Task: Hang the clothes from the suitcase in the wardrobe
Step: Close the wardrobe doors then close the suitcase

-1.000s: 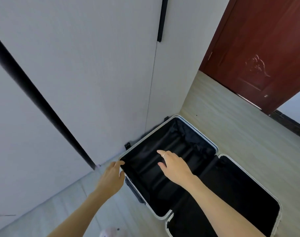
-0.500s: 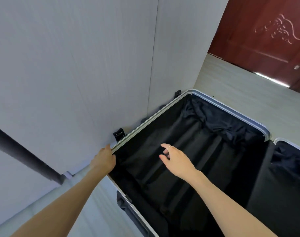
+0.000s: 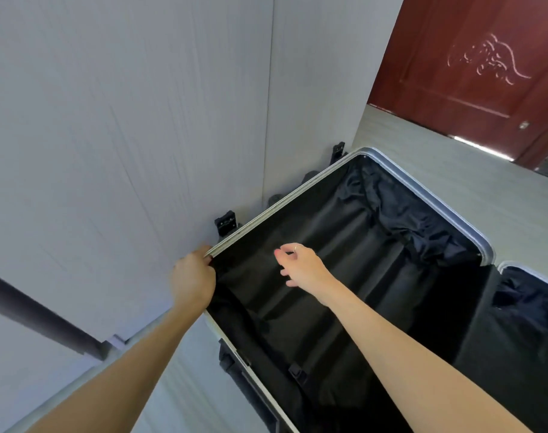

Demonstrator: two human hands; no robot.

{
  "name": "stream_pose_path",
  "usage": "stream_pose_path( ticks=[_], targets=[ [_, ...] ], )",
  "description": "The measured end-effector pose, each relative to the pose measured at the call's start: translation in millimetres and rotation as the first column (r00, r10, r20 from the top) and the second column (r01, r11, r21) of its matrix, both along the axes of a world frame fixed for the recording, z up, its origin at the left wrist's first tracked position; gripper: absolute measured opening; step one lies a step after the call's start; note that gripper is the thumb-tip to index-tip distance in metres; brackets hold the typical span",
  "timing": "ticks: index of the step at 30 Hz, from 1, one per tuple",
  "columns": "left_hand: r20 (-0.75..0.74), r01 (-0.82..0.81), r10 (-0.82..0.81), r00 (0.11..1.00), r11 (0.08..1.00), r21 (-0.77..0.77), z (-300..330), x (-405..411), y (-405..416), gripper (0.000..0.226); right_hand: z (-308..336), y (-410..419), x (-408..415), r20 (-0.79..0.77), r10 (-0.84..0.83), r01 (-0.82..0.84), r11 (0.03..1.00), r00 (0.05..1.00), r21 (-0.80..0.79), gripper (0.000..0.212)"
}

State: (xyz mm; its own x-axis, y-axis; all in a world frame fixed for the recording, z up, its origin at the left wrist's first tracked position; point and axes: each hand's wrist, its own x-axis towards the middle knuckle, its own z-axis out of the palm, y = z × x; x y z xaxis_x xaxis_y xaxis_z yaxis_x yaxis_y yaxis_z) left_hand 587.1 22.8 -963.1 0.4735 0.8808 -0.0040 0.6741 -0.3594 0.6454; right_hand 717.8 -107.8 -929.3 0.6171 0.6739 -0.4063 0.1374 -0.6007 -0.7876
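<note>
An open suitcase (image 3: 422, 189) with a silver rim and black lining lies flat on the floor against the closed white wardrobe doors (image 3: 126, 135). Its near half shows only black lining and straps; I see no clothes in it. My left hand (image 3: 193, 278) grips the suitcase's rim at the corner nearest the wardrobe. My right hand (image 3: 301, 265) hovers above the lining inside the near half, fingers loosely curled, holding nothing. The second half (image 3: 529, 307) at the right is dark and partly cut off.
A dark vertical handle bar (image 3: 38, 317) runs down the wardrobe door at the left. A red-brown room door (image 3: 472, 64) stands at the back right beyond light wood-grain floor (image 3: 454, 182). Black suitcase wheels (image 3: 225, 223) touch the wardrobe.
The view has dropped closer to the suitcase. My left hand has closed on the rim's corner. My right hand has stayed above the lining, fingers curling a little.
</note>
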Motion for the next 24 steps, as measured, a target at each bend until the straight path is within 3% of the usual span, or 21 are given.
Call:
stream_pose_path(
  ticks=[3, 9, 14, 18, 24],
  targets=[
    [0.068, 0.030, -0.037, 0.997, 0.994, 0.105, 40.5, 20.2, -3.3, 0.042, 28.3, 17.3, 0.9, 0.002, 0.022, -0.022, 0.998, 1.000, 0.056, 0.054],
    [0.131, 0.038, -0.082, 0.988, 0.952, 0.303, 111.5, 37.4, -13.1, 0.055, 118.3, 43.3, 39.9, -0.375, -0.177, 0.308, 0.895, 0.910, 0.324, 0.062],
    [0.174, 0.038, -0.121, 0.977, 0.907, 0.420, 145.2, 36.7, -23.7, 0.049, 153.3, 50.4, 49.5, -0.526, -0.287, 0.506, 0.794, 0.800, 0.336, 0.064],
    [0.197, 0.038, -0.150, 0.969, 0.876, 0.481, 169.1, 29.3, -31.3, 0.046, 181.1, 50.6, 51.1, -0.737, -0.228, 0.612, 0.731, 0.636, 0.302, 0.044],
    [0.230, 0.026, -0.189, 0.955, 0.823, 0.567, 190.2, 26.6, -32.5, 0.051, 200.4, 44.4, 47.7, -0.764, -0.212, 0.685, 0.626, 0.610, 0.374, 0.033]
  ],
)
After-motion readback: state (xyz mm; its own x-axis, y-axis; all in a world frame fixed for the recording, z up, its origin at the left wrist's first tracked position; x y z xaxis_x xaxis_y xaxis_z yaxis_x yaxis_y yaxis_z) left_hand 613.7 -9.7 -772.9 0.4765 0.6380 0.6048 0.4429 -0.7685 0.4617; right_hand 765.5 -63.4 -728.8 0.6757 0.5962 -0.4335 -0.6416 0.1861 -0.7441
